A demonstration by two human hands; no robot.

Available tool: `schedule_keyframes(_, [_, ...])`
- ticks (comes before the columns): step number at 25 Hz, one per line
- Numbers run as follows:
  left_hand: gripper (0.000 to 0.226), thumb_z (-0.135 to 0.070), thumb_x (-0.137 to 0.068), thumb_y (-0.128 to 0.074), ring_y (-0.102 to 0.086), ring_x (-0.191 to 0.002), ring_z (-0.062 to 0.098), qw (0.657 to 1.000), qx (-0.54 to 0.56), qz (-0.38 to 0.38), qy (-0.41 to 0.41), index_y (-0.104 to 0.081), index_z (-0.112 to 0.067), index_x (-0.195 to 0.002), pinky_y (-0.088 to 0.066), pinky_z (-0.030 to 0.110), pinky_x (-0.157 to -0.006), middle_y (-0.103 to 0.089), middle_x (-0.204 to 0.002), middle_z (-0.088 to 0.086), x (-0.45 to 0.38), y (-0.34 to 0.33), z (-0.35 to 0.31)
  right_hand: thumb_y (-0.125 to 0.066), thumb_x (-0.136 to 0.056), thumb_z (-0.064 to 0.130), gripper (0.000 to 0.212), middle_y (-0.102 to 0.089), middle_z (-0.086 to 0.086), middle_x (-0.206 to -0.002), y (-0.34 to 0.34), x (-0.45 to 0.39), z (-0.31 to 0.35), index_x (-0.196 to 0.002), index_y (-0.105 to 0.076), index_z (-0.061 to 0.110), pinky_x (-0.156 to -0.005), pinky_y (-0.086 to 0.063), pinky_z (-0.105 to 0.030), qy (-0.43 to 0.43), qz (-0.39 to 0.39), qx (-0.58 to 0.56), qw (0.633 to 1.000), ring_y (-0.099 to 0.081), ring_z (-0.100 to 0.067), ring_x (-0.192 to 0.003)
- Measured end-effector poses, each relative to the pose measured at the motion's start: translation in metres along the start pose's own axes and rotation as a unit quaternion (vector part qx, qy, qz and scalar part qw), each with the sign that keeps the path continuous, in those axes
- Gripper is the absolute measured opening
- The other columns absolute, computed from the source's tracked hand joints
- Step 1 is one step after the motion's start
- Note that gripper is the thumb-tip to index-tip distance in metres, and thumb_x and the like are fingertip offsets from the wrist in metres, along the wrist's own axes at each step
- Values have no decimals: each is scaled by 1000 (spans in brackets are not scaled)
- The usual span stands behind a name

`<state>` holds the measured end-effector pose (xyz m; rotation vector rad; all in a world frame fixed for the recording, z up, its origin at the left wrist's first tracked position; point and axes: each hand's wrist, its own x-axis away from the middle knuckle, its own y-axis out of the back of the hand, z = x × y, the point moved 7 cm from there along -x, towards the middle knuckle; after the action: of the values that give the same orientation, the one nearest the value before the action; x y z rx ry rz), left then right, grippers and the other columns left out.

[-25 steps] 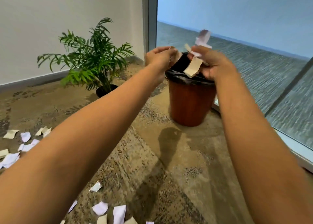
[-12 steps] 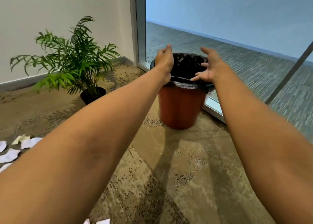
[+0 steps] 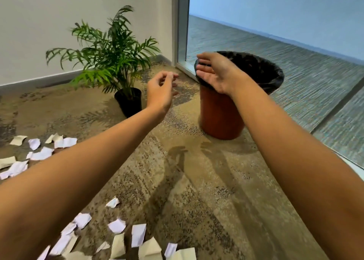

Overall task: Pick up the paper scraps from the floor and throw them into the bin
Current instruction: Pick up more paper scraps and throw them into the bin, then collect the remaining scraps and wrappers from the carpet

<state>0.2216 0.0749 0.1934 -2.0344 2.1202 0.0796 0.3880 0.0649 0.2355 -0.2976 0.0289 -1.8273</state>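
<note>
Patterned carpet with potted plant beside bin, scattered paper scraps.

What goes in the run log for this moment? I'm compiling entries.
phase: between pickups | left hand: empty | right hand: empty, in front of bin | paper scraps: many on floor
</note>
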Motion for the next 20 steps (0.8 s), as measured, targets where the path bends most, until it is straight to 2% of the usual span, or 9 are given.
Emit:
schedule_keyframes(2, [24, -19, -101, -48, -64, -86, 20, 999, -39, -23, -3, -68, -14, -88, -58, 37, -74, -68, -93, 6, 11, 38, 13, -58, -94, 18, 9, -57, -7, -93, -36, 9, -25, -91, -64, 12, -68, -51, -18, -1, 35, 43, 998, -54, -11, -74])
schedule_keyframes(4, [24, -20, -101, -50, -61, -81, 20, 996, -83, -28, 9, -68, -15, -86, -53, 34, -66, -67, -88, 6, 24, 70, 32, -60, -93, 15, 10, -56, -3, -80, -62, 16, -51, -83, -63, 14, -62, -48, -18, -10, 67, 84, 994, -49, -9, -61])
schedule_keyframes(7, [23, -22, -99, -53, -58, -77, 22, 988, -154, 5, 30, -70, -17, -84, -47, 36, -69, -68, -87, 16, 45, 104, 60, -63, -90, 12, 12, -55, -4, -80, -88, 27, -94, -80, -58, 14, -61, -49, -21, -18, 108, 158, 981, -49, -9, -60])
schedule_keyframes(9, [22, -24, -98, -55, -61, -79, 24, 976, -217, 28, 24, -72, -14, -89, -50, 38, -72, -68, -91, 18, 58, 124, 72, -66, -88, 14, 10, -54, -4, -82, -102, 36, -126, -90, -56, 14, -64, -48, -28, -12, 134, 217, 967, -51, -13, -66])
schedule_keyframes(10, [21, -24, -97, -56, -63, -83, 23, 967, -249, 40, 18, -72, -13, -90, -52, 38, -75, -69, -93, 14, 66, 132, 76, -68, -86, 18, 21, -56, -4, -86, -105, 40, -142, -102, -55, 13, -69, -49, -31, 5, 142, 284, 948, -55, -15, -72])
schedule_keyframes(12, [19, -24, -96, -58, -63, -86, 19, 946, -317, 72, -3, -72, -13, -90, -51, 34, -77, -67, -95, 6, 84, 146, 85, -71, -83, 27, 43, -63, -3, -96, -109, 51, -172, -120, -53, 13, -79, -48, -32, 46, 174, 426, 887, -60, -17, -87])
schedule_keyframes(16, [18, -21, -96, -59, -61, -88, 17, 886, -414, 208, -29, -71, -9, -90, -52, 35, -80, -61, -98, 4, 137, 154, 111, -66, -87, 24, 47, -61, -7, -111, -106, 83, -224, -129, -49, 14, -87, -46, -31, 107, 262, 551, 785, -58, -20, -95])
schedule_keyframes(20, [14, -21, -97, -56, -53, -99, 13, 834, -428, 345, -46, -67, -13, -95, -44, 32, -91, -55, -106, -1, 192, 148, 127, -61, -91, 26, 52, -48, -9, -128, -105, 124, -280, -137, -39, 16, -97, -45, -40, 202, 362, 647, 640, -52, -22, -111])
